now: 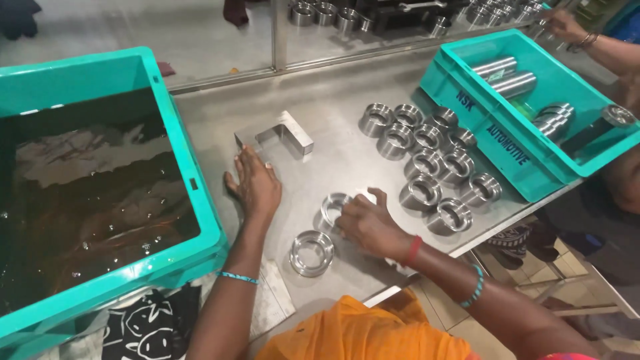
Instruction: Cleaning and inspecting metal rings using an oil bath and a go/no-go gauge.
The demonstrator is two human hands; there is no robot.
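Your left hand [255, 187] lies flat and spread on the counter [333, 87], holding nothing, its fingertips just short of the angled steel block [283, 135] at its 12 o'clock. Your right hand [365, 223] curls around a steel ring [333, 208] that sits on the counter at its 10 o'clock; the fingers close on the ring's far rim, though you cannot tell from here whether it is lifted or still resting. A second ring [311, 253] lies loose at 7 o'clock from that hand, near the counter's front edge. At 2 o'clock from your right hand stands a cluster of rings [427, 160], packed close, many touching. Beyond them, at 2 o'clock, is a teal crate [507, 143] with steel cylinders [513, 80] inside, where another person's hand [563, 25] reaches at the far corner. At your 9 o'clock a large teal tub [190, 180] holds dark liquid. The risks, as I judge them: the rings look smooth and possibly wet, so a light fingertip grip could let one slip and knock the packed cluster or roll off the front edge. The loose ring by the edge is likeliest to be swept off by your forearm.
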